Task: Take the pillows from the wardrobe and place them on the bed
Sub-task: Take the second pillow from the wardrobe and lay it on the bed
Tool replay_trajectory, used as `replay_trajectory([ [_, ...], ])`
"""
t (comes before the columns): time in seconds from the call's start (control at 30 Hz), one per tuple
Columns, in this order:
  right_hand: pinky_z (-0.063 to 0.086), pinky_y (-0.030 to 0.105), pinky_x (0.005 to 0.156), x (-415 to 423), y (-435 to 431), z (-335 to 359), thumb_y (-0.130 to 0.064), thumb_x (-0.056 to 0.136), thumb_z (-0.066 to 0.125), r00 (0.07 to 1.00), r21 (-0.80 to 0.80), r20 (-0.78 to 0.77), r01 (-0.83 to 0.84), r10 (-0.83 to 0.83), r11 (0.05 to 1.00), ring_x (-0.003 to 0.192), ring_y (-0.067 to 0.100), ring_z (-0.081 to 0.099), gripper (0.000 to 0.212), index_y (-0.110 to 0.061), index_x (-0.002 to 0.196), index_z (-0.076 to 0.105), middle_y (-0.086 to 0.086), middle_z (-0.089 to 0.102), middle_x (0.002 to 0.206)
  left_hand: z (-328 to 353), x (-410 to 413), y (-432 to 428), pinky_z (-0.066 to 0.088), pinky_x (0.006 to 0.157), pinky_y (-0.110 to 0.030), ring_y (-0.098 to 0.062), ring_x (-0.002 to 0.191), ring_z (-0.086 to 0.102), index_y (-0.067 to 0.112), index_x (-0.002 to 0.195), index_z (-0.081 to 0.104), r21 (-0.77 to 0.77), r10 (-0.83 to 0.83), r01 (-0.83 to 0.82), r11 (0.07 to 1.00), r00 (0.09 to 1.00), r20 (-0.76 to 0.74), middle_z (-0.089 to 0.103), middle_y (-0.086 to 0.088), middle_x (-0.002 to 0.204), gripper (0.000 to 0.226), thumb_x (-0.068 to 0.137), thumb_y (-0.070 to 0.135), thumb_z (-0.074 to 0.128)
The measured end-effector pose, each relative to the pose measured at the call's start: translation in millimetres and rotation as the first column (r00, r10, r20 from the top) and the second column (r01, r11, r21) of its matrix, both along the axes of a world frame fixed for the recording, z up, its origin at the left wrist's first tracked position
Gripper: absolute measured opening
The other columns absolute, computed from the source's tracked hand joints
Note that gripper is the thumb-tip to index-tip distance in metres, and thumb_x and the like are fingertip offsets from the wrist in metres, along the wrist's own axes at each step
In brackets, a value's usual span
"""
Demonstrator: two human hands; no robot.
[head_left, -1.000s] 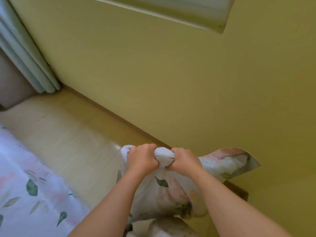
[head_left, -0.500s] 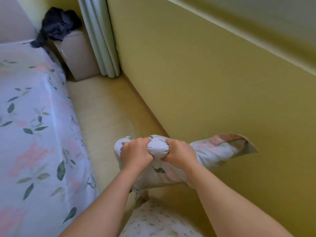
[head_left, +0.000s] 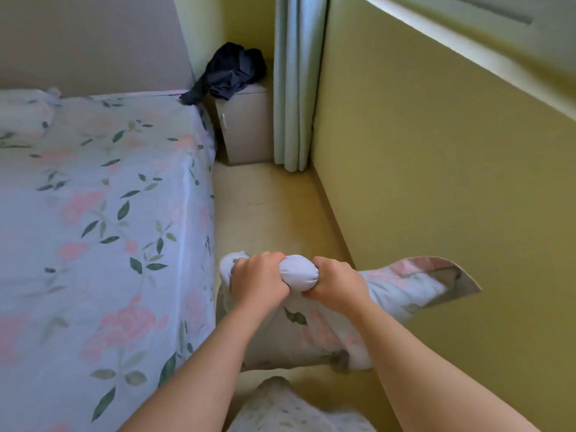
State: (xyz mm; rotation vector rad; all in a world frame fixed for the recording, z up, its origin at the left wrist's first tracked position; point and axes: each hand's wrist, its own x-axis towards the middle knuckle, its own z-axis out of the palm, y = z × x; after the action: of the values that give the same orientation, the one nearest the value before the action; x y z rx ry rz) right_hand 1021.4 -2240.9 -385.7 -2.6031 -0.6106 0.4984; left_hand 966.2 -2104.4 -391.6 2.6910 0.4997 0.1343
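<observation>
Pillow: soft floral pillow in a pale white-blue cloth case printed with pink flowers and green leaves (head_left: pixel 402 291), held in the air over the strip of pale wooden floor (head_left: pixel 265 207) between bed and wall; not yet on the bed.
Left hand: left hand (head_left: pixel 258 283) clenched round a gathered fold at the pillow's upper edge.
Right hand: right hand (head_left: pixel 338 286) clenched on the same edge, just beside the other; a rounded bulge of cloth stands up between the 2 fists.
Bed from hands: wide bed under a pale sheet with pink flowers and green leaves (head_left: pixel 93 213) lies to the left of both hands, its right side just beside the left fist. The left hand is the nearer of the 2.
Long axis: roughly left to right, from the bunched corner at the left fist to a flat flap pointing right at the olive-yellow wall (head_left: pixel 436 182); the body sags below the fists.
Coming move: likely a carry leftward and farther, up over the mattress edge, toward the grey headboard (head_left: pixel 87 42), where 1 matching floral pillow (head_left: pixel 21 113) already lies at the far left.
Handling: limp and lightly filled by its look, so it should fold and trail.
</observation>
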Motion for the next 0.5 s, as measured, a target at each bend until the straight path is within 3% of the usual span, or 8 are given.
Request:
replay_trajectory([
  [0.17,0.025,0.028,0.047,65.3,44.5,-2.6,-0.031,0.071,0.062,0.999,0.008,0.0,-0.046,0.046,0.999,0.071,0.024,0.051,0.034,-0.026,0.059,0.03,0.004,0.067,0.082,1.8,60.5,41.4,0.031,0.069,-0.029,-0.028,0.085,0.058,0.023,0.085,0.063,0.031,0.047,-0.046,0.998,0.999,-0.017,0.069,-0.001,0.091,0.018,0.07,0.016,0.055],
  [0.27,0.028,0.029,0.053,116.7,67.2,-6.0,-0.031,0.072,0.061,0.998,0.028,0.003,-0.069,0.069,0.997,0.07,0.026,0.051,0.037,-0.025,0.057,0.028,0.002,0.058,0.072,1.9,107.4,61.0,0.031,0.069,-0.028,-0.028,0.084,0.057,0.023,0.083,0.062,0.039,0.092,-0.092,0.995,0.996,-0.019,0.068,-0.002,0.089,0.015,0.071,0.016,0.055],
  [0.5,0.025,0.028,0.048,271.0,103.7,-8.1,-0.031,0.073,0.061,0.988,0.069,-0.013,-0.155,0.157,0.985,0.07,0.027,0.05,0.037,-0.025,0.057,0.028,-0.002,0.053,0.07,-0.2,252.6,94.0,0.04,0.077,-0.031,-0.028,0.087,0.059,0.022,0.085,0.063,0.027,0.178,-0.178,0.984,0.983,-0.034,0.065,-0.002,0.087,0.015,0.072,0.018,0.055],
])
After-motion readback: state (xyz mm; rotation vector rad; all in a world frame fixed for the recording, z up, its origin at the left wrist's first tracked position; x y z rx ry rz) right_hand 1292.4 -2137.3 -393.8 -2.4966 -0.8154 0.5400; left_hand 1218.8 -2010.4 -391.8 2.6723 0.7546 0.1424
